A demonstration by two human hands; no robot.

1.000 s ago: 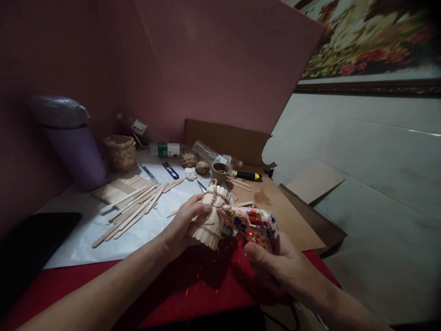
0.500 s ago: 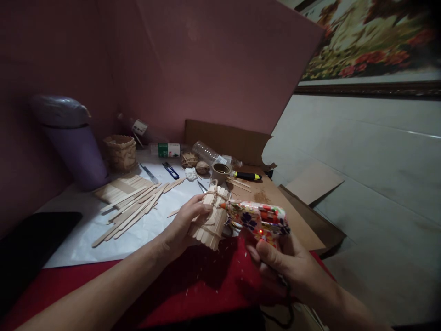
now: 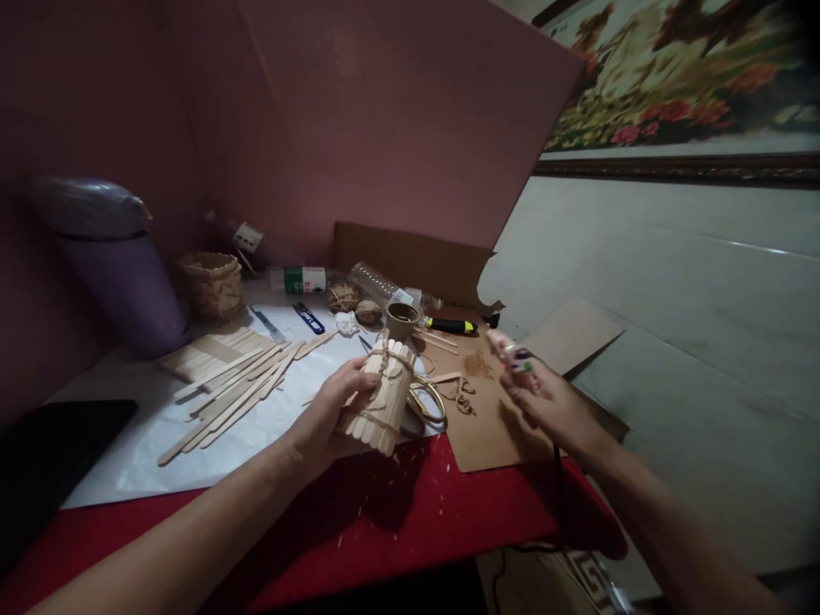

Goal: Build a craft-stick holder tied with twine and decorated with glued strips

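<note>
My left hand (image 3: pixel 333 406) grips a small holder made of popsicle sticks (image 3: pixel 383 401), with twine bound round its top and bottom. It is held tilted above the table's front part. My right hand (image 3: pixel 541 397) is closed around a flower-patterned hot glue gun (image 3: pixel 516 357), over the right side of the cardboard. The gun's cord hangs down below the hand. Just behind the stick holder lie gold-handled scissors (image 3: pixel 430 401), partly hidden by it. A bit of twine (image 3: pixel 465 400) rests on the cardboard between my hands.
Loose popsicle sticks (image 3: pixel 237 397) spread over white paper at left. Behind are a woven basket (image 3: pixel 210 289), twine balls (image 3: pixel 346 296), plastic bottles (image 3: pixel 307 279), a cardboard ring (image 3: pixel 403 316) and a yellow-black cutter (image 3: pixel 452 325). A purple tumbler (image 3: pixel 121 282) stands far left.
My right hand has carried the glue gun away from the stick holder, to the right and up over the cardboard. My left hand still grips the holder. The view has shifted slightly.
</note>
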